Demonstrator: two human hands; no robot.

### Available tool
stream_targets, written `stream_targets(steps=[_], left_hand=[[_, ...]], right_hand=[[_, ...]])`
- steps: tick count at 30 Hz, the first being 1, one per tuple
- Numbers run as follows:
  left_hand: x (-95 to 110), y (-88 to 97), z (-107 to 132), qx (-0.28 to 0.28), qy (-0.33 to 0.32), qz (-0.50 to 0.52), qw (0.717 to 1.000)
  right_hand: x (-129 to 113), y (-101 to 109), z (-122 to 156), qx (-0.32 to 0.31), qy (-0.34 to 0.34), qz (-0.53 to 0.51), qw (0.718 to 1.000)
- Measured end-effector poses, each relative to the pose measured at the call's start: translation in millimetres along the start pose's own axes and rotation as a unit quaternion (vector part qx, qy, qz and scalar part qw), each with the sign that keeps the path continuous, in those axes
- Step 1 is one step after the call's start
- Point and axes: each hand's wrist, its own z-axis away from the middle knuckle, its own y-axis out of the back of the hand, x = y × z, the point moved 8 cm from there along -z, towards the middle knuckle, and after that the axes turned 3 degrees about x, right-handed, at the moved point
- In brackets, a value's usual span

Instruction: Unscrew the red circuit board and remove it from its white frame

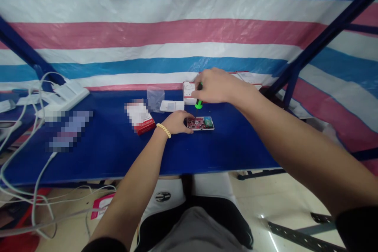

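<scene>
Centrally on the blue worktop (118, 153), nearer its back edge than its front, lies a small opened device (201, 123) with a red circuit board showing inside a pale frame. Its left end is pinned under the fingers of the left hand (177, 122), which lies flat and palm down on the worktop with a yellow bead bracelet (163, 130) round the wrist. Just behind the device the right hand (214, 86) hovers, curled shut around a green-handled screwdriver (199, 102) held upright; the green end shows below the fist, and whether its tip touches anything cannot be told. Behind that hand, against the back edge, sits a white and red box (188, 91), partly hidden by the fist. To its left lie a flat white cover (171, 106) and, just beyond it, a clear plastic bag (155, 97). Further left stands a red and white carton (141, 119), tilted, its face blurred. Toward the left end of the worktop white power strips (63, 96) rest with white cables (35, 173) looping off the left and front edges. A striped blue, white and pink tarpaulin (177, 27) hangs behind the back edge, and a dark blue frame bar (321, 35) slants down at the right corner.
</scene>
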Motion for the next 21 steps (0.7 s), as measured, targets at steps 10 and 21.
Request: stream_targets(steps=[10, 21], left_hand=[[-6, -4.4, 0, -0.002, 0.005, 0.016, 1.000], [-1, -1.8, 0, -0.003, -0.002, 0.000, 1.000]], right_hand=[[-19, -5, 1, -0.183, -0.025, 0.054, 0.981], [3, 8, 11, -0.171, -0.082, 0.112, 0.975]])
